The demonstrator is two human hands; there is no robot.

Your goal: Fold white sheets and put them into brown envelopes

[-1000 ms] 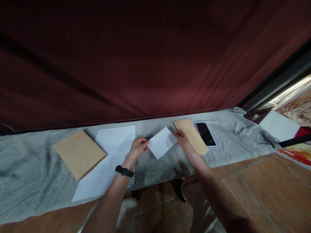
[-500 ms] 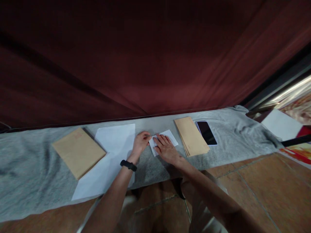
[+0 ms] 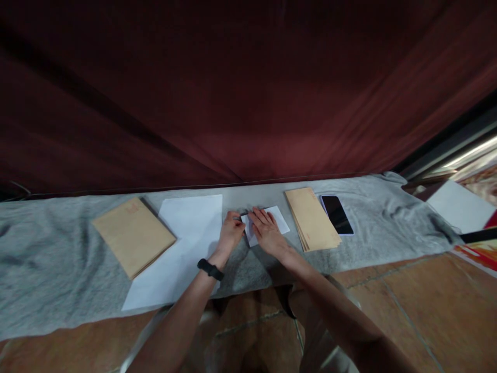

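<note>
The folded sheet (image 3: 276,221) under the right hand (image 3: 267,234) is thin white paper, matt and smooth. It lies on a grey cloth (image 3: 58,274) with a rough, nappy, towel-like weave. Left of the folded sheet, the large white sheets (image 3: 182,243) are the same matt paper, and further left the brown envelope stack (image 3: 134,235) is dull kraft paper. Right of the folded sheet, a second envelope stack (image 3: 312,218) looks alike, and beyond it the phone (image 3: 337,214) is glossy black glass (faintly reflective). Behind hangs a dark red curtain (image 3: 248,93), soft matt fabric.
</note>
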